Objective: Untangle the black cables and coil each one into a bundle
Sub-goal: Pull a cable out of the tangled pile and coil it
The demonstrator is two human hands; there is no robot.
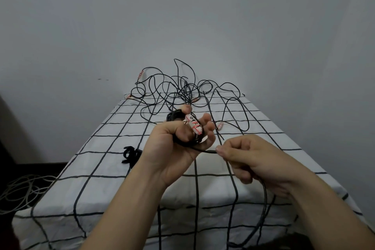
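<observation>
My left hand (178, 140) grips a small coil of black cable (174, 116) wound around its fingers, with a white tag (193, 125) marked in red and black lying across them. A taut strand of that cable (205, 150) runs from the coil to my right hand (247, 158), which pinches it between thumb and fingers. The strand then drops below my right wrist toward the table's near edge. A tangle of black cables (182, 91) with pale connectors lies at the far end of the table.
The table wears a white cloth with a black grid (101, 168). A black hook-and-loop strap bundle (129, 153) lies left of my left wrist. Pale cables (22, 191) are heaped on the floor at left. A grey wall stands behind.
</observation>
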